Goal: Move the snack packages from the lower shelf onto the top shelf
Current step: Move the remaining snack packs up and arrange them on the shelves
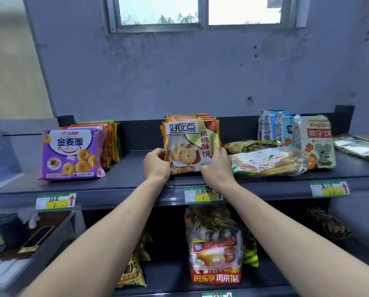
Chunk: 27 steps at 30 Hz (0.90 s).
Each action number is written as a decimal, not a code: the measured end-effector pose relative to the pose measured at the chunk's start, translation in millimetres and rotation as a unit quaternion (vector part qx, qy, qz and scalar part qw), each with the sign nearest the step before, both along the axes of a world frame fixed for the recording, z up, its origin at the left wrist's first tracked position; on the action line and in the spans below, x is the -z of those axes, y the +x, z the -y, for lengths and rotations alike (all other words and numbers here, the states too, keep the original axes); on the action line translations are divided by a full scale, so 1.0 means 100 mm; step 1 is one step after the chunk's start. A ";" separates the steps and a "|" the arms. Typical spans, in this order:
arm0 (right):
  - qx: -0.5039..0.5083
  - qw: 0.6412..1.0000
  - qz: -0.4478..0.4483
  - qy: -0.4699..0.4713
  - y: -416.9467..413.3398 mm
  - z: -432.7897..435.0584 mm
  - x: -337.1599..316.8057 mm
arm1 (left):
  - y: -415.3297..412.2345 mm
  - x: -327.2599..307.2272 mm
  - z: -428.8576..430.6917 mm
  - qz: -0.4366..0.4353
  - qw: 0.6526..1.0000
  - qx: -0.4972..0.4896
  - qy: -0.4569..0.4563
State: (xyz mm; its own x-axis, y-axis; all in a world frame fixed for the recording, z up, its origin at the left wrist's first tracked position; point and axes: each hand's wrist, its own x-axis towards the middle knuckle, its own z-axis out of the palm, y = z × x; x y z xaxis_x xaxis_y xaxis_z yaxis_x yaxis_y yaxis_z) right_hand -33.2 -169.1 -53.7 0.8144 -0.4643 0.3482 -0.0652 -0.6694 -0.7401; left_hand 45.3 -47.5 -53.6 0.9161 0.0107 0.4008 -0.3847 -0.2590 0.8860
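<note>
- Curled round the lower corners with left hand [156, 162] and right hand [216, 166]: gold biscuit packs [192, 142], upright on the top shelf [134, 179].
- Press evenly from both sides; let go only once bases sit flat.
- Avoid nudging the clear bag [269, 161] just beside, right.

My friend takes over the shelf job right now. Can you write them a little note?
Left hand and right hand: each grips a side of the front gold biscuit pack, upright on the top shelf.
Done: purple ring-biscuit packs and bear-biscuit bag sit on top too.
Left: red cake bag and yellow chip bag on the lower shelf, with more bags behind.
</note>
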 end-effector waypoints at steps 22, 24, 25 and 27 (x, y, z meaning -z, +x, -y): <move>0.148 0.977 0.109 0.105 -0.98 0.36 0.08 | -0.87 -0.08 0.75 0.138 0.960 0.232 0.078; 0.165 0.967 0.113 0.154 -1.06 0.50 0.07 | -0.90 -0.08 0.91 0.118 0.953 0.259 0.104; 0.169 0.961 0.112 0.187 -1.08 0.58 0.07 | -0.88 -0.09 0.99 0.111 0.950 0.267 0.117; 0.176 0.943 0.116 0.257 -1.09 0.72 0.06 | -0.81 -0.13 1.13 0.101 0.944 0.275 0.150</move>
State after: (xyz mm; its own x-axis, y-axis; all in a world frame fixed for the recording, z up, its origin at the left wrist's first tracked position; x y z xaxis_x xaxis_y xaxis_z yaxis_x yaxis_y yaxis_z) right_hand -141.7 -241.4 -59.5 0.5084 -0.8473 0.1534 -0.0125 -0.1854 -0.9826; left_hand -36.2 -160.6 -40.7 0.6553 -0.5857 0.4770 -0.6869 -0.1993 0.6989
